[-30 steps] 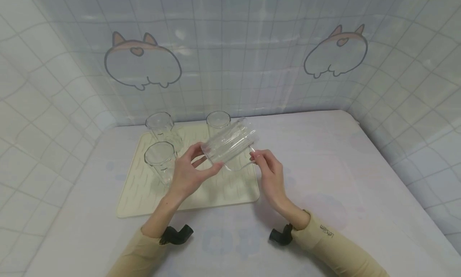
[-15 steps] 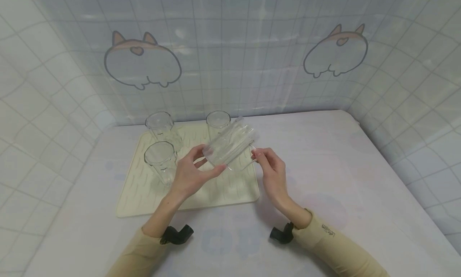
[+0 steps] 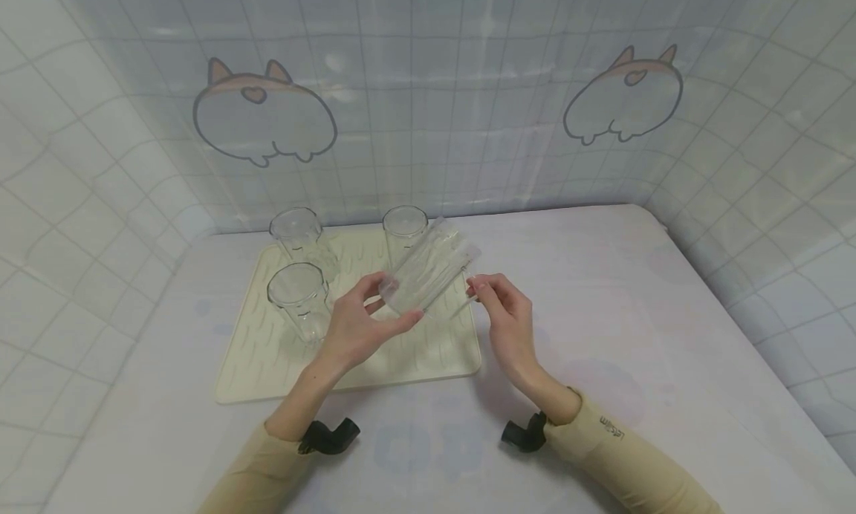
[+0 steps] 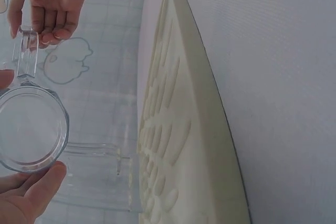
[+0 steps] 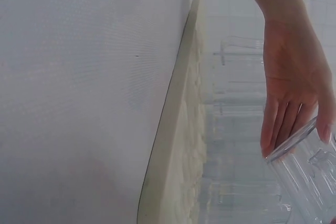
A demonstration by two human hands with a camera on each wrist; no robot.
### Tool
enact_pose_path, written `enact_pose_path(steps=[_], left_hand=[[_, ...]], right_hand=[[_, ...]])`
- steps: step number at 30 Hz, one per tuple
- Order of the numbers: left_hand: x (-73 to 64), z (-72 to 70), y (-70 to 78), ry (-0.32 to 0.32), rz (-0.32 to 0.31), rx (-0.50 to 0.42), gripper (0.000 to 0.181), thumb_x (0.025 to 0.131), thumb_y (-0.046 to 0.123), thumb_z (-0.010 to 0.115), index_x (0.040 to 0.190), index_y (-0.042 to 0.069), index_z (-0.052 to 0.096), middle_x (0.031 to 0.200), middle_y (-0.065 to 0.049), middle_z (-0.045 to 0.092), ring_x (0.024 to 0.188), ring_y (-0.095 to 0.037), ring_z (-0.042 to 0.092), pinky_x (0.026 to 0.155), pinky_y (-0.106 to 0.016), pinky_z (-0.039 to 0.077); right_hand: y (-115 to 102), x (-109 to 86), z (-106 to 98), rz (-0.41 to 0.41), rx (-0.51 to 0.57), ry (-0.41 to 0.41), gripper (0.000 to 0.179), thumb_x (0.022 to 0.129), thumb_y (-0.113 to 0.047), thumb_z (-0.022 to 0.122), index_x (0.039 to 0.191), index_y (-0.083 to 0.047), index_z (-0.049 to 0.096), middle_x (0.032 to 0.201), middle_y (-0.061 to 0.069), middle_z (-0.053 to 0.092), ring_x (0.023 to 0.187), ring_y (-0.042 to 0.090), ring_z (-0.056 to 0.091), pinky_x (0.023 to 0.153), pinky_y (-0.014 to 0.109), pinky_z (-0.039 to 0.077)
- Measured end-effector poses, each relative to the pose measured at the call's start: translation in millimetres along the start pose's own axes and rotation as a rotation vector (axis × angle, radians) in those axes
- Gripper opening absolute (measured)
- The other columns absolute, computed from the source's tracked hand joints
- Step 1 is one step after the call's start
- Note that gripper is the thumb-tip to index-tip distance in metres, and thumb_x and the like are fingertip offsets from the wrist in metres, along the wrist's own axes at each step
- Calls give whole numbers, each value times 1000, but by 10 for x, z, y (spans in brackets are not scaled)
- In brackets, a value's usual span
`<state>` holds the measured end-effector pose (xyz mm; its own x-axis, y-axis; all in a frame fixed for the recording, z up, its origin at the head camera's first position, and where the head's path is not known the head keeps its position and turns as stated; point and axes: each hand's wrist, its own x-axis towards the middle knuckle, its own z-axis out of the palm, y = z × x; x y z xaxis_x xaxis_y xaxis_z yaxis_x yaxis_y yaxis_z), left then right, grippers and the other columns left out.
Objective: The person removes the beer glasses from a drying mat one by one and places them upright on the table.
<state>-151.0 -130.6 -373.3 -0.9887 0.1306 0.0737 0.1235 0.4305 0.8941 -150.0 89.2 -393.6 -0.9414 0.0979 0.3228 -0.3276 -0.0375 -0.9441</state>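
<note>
A clear glass mug [image 3: 431, 265] is held tilted in the air above a cream ridged mat [image 3: 408, 362]. My left hand [image 3: 357, 324] grips it at its lower left end, thumb on the near side and fingers on the far side. With thumb and fingertips, my right hand [image 3: 508, 321] pinches the mug's handle [image 4: 27, 59]. In the left wrist view, the mug's round base [image 4: 31, 129] faces the camera. Three other clear glasses stand on the mat: one front left [image 3: 301, 298], one back left [image 3: 296, 235] and one at the back [image 3: 403, 228], partly behind the held mug.
The mat lies on a pale tablecloth [image 3: 635, 313]. White grid-patterned walls [image 3: 448, 128] with cartoon animal drawings enclose the table at the back and sides. A black curved piece [image 3: 331, 434] sits at the left wrist, another [image 3: 524, 434] at the right.
The held mug has rotated a little, so its handle now looks narrower, nearly edge-on. My right hand has shifted slightly rightward. The glasses on the mat have stayed put.
</note>
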Motion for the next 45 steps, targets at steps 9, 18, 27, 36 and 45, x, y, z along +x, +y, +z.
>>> enact_pose_path(steps=[9,18,27,36,45], left_hand=[[60,51,-164,23,53,28,79,65,51,81,127,13,49,119,-1,55,115,-16,52,95,-33,49],[59,65,-174,27,54,68,76,66,51,80,125,13,50,118,-1,56,115,-16,52,96,-38,48],[54,76,-192,20,62,135,74,67,52,78,124,14,51,121,-2,56,117,-18,52,94,-36,49],[54,95,-206,10,80,137,70,67,54,78,120,14,54,115,1,58,114,-15,52,95,-34,49],[57,108,-216,-1,95,156,69,67,52,79,118,13,55,110,3,59,109,-12,53,96,-35,48]], right_hand=[[-13,9,-7,7,24,-14,24,94,-26,57,95,-4,66,89,19,63,90,23,60,88,34,47],[-27,9,-7,32,20,-32,25,94,-26,57,96,-3,66,87,12,64,89,22,59,88,34,47],[-63,6,2,97,61,-46,26,93,-27,58,98,-3,66,86,10,65,90,23,58,88,35,45],[-113,4,12,137,190,-87,29,94,-19,56,102,9,61,81,4,64,87,20,59,91,36,46],[-179,8,29,192,316,-111,21,92,-14,57,96,6,62,80,7,64,91,22,59,88,30,49]])
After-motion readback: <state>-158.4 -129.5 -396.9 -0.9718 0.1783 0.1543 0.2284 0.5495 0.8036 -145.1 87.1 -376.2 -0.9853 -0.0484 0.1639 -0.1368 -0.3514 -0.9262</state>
